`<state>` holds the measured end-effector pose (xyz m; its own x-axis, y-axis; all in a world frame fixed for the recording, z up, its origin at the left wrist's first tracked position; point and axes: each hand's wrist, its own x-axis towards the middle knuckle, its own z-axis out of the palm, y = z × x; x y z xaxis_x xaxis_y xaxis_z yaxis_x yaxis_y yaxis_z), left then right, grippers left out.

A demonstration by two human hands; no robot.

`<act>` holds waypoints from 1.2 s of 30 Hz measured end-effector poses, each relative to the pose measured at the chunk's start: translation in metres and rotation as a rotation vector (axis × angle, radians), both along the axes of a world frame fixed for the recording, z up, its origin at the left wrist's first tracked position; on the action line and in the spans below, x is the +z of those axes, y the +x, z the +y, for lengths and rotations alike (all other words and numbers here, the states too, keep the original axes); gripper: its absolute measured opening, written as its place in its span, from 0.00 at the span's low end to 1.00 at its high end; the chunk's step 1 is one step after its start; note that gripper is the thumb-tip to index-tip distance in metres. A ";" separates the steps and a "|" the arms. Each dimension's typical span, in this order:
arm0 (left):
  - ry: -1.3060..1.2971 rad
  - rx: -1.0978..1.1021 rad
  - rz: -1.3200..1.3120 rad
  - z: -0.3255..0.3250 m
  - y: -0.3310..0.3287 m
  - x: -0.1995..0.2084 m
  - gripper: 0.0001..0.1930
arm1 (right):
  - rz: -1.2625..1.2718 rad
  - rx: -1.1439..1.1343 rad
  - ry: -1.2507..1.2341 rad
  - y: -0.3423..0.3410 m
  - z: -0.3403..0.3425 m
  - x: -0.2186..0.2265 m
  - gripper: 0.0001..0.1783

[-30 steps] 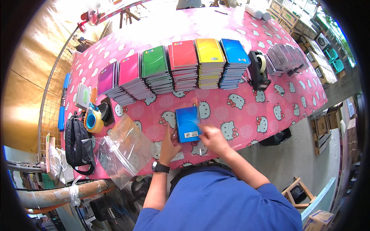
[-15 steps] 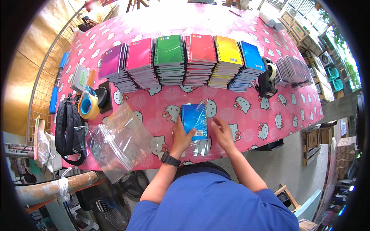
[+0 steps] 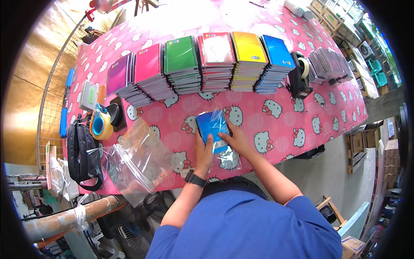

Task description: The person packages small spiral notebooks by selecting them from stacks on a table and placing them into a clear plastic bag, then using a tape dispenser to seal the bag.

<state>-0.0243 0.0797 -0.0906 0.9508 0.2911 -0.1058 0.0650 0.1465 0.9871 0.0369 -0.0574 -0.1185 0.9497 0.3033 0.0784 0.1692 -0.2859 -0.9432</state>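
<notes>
A blue spiral notebook (image 3: 212, 124) lies inside a clear plastic sleeve (image 3: 229, 161), whose loose end hangs past the notebook's near edge. My left hand (image 3: 204, 152) grips its left side with the thumb on the cover. On the other side, my right hand (image 3: 235, 137) closes over the right edge, thumb on top near a white label. Behind them stand stacks of spiral notebooks: purple (image 3: 119, 77), pink (image 3: 148, 64), green (image 3: 180, 54), red (image 3: 217, 48), yellow (image 3: 249, 48) and blue (image 3: 278, 51).
Clear plastic bags (image 3: 138, 166) overlap the table's near edge at left, beside a black bag (image 3: 83, 151) and tape rolls (image 3: 101, 125). A black tape dispenser (image 3: 299, 84) stands right of the stacks, next to plastic-wrapped notebooks (image 3: 328, 64). The pink patterned tablecloth (image 3: 280, 125) covers the table.
My right hand has moved left from beside the notebook and now grips its right edge. The notebook has tilted slightly. The whole view has shifted a little.
</notes>
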 end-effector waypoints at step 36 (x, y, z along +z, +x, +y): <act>0.068 -0.113 0.036 0.012 -0.005 -0.003 0.29 | 0.228 0.052 0.103 -0.011 0.003 0.023 0.27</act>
<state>-0.0290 0.0915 -0.0936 0.9739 0.1901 -0.1237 0.1124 0.0689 0.9913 0.0264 -0.0542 -0.0952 0.9296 0.3540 -0.1024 -0.0387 -0.1825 -0.9825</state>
